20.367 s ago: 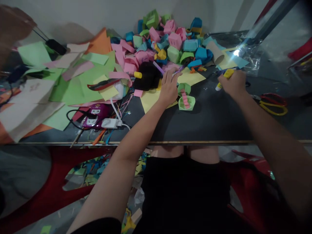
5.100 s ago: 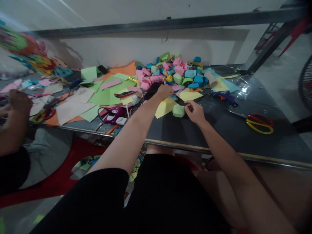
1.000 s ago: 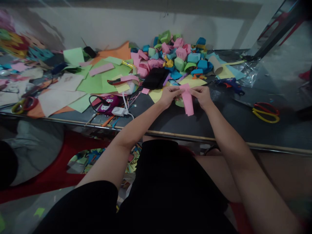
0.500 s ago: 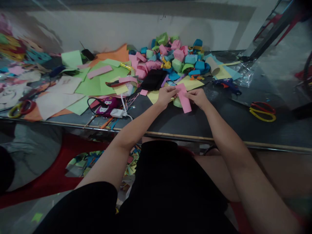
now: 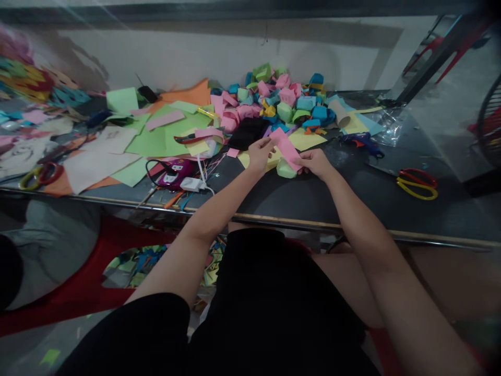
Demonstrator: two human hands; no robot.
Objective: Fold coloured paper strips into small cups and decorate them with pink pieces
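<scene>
A strip of pink paper [image 5: 286, 148] is stretched slantwise between my two hands, just above the dark table. My left hand [image 5: 260, 155] pinches its upper left end. At the lower right end, the fingers of my right hand [image 5: 314, 162] are closed on the strip. Directly under the paper lies a pale green folded paper piece [image 5: 285, 168], partly covered by the strip. Yellow paper sheets [image 5: 309, 138] lie behind my hands, and a black flat object [image 5: 246, 133] is beside my left hand.
A heap of folded paper pieces [image 5: 285, 97] stands at the back. Scissors [image 5: 417, 184] and a blue glue gun [image 5: 363, 142] lie to the right. On the left are a purple power socket [image 5: 176, 174] with cables and green paper sheets [image 5: 160, 137]. The table edge [image 5: 289, 223] runs before my lap.
The pink strip has turned from nearly upright to a flatter slant, its lower end swinging right. More of the pale green piece shows beneath it. The camera view has shifted slightly.
</scene>
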